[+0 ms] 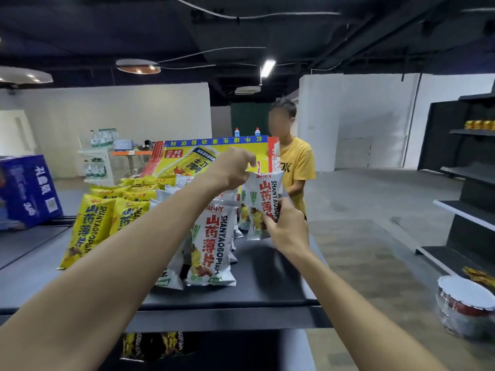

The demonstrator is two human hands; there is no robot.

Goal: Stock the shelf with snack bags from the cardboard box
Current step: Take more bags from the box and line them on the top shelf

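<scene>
Head view. Holding white snack bag (267, 194) upright above shelf top (267, 274), near far right corner, clear of surface. Pinching bag's top seam with left hand (230, 171), fingertips pressed together. Gripping bag's lower part with right hand (285, 228), thumb in front, fingers curled behind. Toward shelf middle: standing white bags (211, 245); further left, yellow bags (89, 228). At far edge: opened cardboard box (203, 156), person in yellow shirt (297, 164) behind. Beyond left edge: blue carton (26, 191).

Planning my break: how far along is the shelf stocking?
Done: yellow bags and white bags already stand in rows on the shelf. In hand: left hand and right hand hold one more white bag. Left: placing it; contents of the cardboard box are hidden.
</scene>
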